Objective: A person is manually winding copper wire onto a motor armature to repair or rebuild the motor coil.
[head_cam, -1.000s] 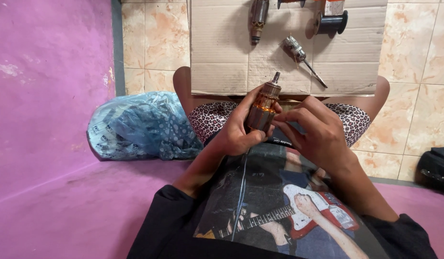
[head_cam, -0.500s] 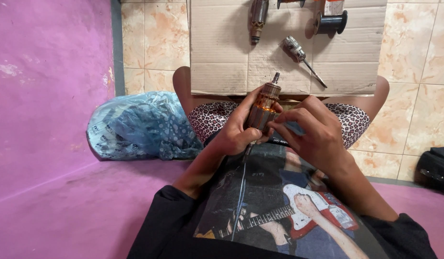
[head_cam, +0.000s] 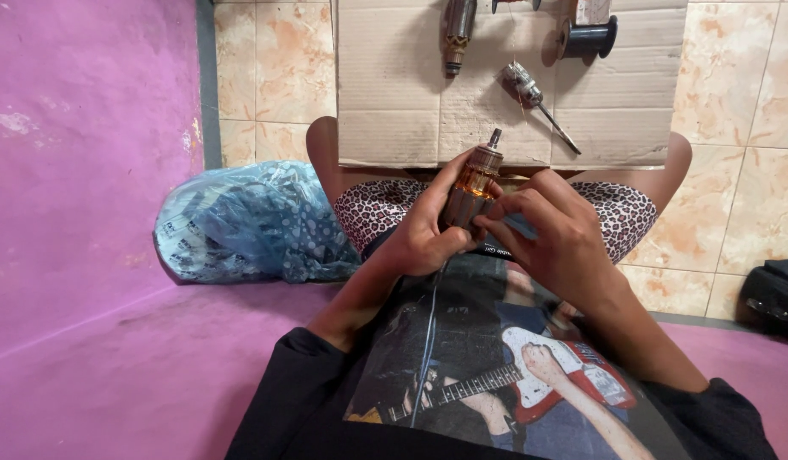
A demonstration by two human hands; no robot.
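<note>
A purple-painted wall fills the nine o'clock side; beige marbled floor tiles spread from twelve to three o'clock; on them, at twelve o'clock, lies a flat sheet of brown corrugated cardboard. At nine o'clock from the hands sits a crumpled blue patterned plastic bag, against the wall's foot; a black bag shows at three o'clock, cut by the frame edge. On the cardboard, a long metal motor shaft part lies at twelve o'clock; a black spool lies at one o'clock; a small chuck with a thin metal rod lies between them, nearer the knees. At centre, the left hand is wrapped round a copper-wound cylindrical motor armature, held upright with its steel shaft tip pointing to twelve; the right hand has its fingers curled, tips pinched against the armature's lower side at four o'clock.
</note>
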